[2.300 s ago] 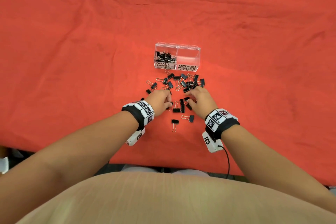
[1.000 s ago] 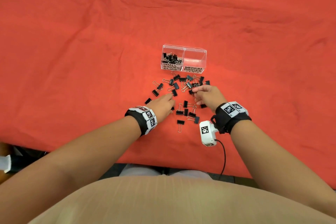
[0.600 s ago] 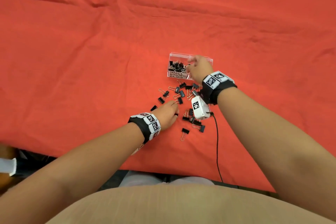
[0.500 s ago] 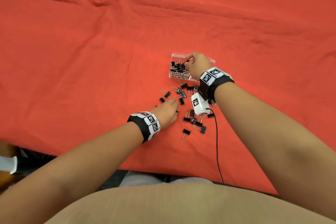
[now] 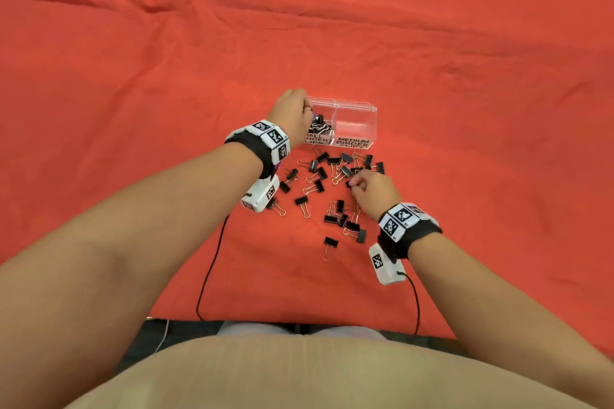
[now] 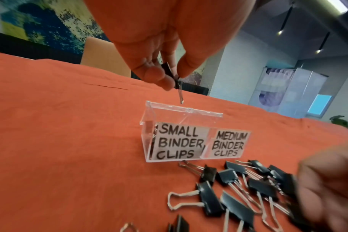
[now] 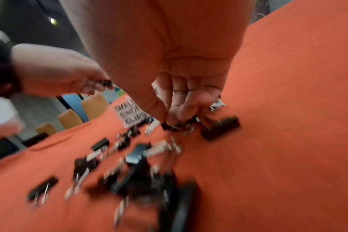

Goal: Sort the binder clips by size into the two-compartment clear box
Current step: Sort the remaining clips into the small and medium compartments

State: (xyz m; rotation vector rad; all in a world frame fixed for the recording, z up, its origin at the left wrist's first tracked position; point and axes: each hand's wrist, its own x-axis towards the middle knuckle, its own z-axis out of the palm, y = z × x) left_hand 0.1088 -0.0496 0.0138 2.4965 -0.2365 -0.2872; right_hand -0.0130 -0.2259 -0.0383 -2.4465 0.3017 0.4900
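The clear two-compartment box (image 5: 357, 108) stands on the red cloth, with labels SMALL BINDER CLIPS on the left (image 6: 179, 142) and MEDIUM BINDER CLIPS on the right. Several black clips (image 5: 319, 123) lie in the small compartment; I see none in the medium one. My left hand (image 5: 307, 108) hovers over the small compartment's left end and pinches a small black clip (image 6: 174, 78), wire handle pointing down. My right hand (image 5: 353, 182) is down in the loose pile of clips (image 5: 332, 173) just in front of the box. Its fingertips (image 7: 173, 120) pinch a small clip lying there, though that view is blurred.
Loose black clips are scattered over the cloth from the box front to about (image 5: 330, 242). Black cables (image 5: 209, 269) trail from the white wrist cameras to the table's near edge (image 5: 299, 320). Wrinkled red cloth (image 5: 166, 43) spreads on all sides.
My right hand has come back from the box to the pile. My left hand has left the pile and risen over the small compartment with a clip.
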